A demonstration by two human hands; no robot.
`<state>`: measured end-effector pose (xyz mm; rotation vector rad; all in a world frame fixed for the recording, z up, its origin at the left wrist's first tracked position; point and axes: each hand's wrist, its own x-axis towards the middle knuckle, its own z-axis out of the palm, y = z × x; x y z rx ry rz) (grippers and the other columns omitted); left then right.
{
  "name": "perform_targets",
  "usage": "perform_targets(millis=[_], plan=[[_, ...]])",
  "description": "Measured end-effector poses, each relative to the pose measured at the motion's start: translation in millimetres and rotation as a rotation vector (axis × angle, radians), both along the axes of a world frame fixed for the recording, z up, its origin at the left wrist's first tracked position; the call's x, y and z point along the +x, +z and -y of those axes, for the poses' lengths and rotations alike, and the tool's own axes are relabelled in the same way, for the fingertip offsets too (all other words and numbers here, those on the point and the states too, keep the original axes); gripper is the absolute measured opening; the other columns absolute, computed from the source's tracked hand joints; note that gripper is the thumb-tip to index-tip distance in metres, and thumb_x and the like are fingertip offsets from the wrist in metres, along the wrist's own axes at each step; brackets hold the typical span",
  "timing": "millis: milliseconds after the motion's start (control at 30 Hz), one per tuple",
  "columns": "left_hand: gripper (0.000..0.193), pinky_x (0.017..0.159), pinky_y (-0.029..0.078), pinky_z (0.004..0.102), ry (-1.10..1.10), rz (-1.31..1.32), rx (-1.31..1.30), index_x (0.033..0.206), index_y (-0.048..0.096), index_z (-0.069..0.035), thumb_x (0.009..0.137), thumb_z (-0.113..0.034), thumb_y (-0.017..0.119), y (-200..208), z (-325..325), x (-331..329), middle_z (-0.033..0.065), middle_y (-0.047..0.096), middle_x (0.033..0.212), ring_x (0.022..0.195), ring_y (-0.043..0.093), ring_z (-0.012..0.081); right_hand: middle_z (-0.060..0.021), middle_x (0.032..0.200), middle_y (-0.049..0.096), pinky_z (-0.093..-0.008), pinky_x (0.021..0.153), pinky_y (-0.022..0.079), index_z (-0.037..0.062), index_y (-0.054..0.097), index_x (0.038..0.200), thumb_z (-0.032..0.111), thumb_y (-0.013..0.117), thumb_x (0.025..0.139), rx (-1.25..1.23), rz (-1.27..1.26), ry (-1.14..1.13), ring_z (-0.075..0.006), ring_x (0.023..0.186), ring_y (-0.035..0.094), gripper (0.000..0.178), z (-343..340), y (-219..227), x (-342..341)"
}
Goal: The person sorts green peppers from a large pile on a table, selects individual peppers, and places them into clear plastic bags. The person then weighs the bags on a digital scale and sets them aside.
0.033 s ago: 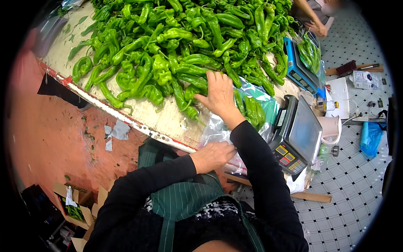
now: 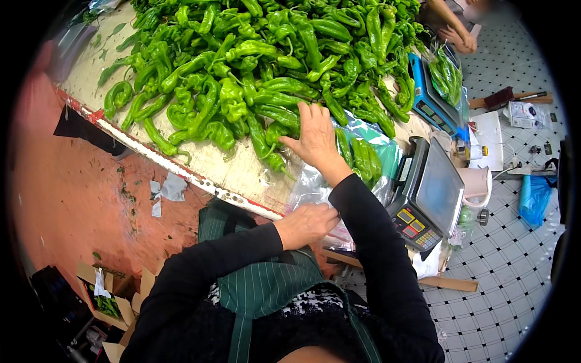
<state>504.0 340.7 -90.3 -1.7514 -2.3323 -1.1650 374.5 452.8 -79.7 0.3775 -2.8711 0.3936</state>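
Note:
A big heap of green peppers (image 2: 242,60) covers the pale tabletop. My right hand (image 2: 315,136) reaches over the near edge of the heap. Its fingers are stretched onto the peppers there and its thumb stands apart. Just to the right of that hand is a clear plastic bag (image 2: 308,192) with a few peppers (image 2: 366,160) inside, lying on the table's near corner. Below it, my left hand (image 2: 307,225) has its fingers closed on the near edge of this bag. My right forearm crosses over part of the bag and hides it.
A black scale (image 2: 433,193) with a metal plate stands right of the bag. Behind it, a blue scale (image 2: 436,100) carries a bag of peppers (image 2: 446,75). Another person's hand (image 2: 461,40) is at the upper right. An open carton (image 2: 106,296) stands on the floor, lower left.
The other person's hand at the upper right has shifted slightly and its fingers are more spread. My hands and the bag look nearly the same.

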Motion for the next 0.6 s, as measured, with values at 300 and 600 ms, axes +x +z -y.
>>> perform_targets(millis=[300,600], plan=[[0.03,0.071,0.05,0.0308,0.015,-0.014,0.011,0.105,0.065,0.0,0.077,-0.011,0.058,0,-2,9,0.0053,0.058,0.097,0.085,0.057,0.0201,-0.0205,0.116,0.049,-0.0431,0.091,0.047,-0.0039,0.041,0.134,0.028,0.086,0.062,-0.156,0.117,-0.011,-0.0374,0.105,0.052,0.091,-16,-8,-6],[0.037,0.071,0.05,0.0299,0.082,-0.11,-0.072,0.113,0.064,-0.005,0.078,-0.013,0.057,4,7,7,0.0097,0.058,0.11,0.089,0.058,0.0206,-0.0184,0.123,0.052,-0.0399,0.085,0.053,0.0177,0.045,0.141,0.009,0.074,0.067,-0.32,0.108,0.06,-0.0352,0.1,0.061,0.08,-3,-4,22]])
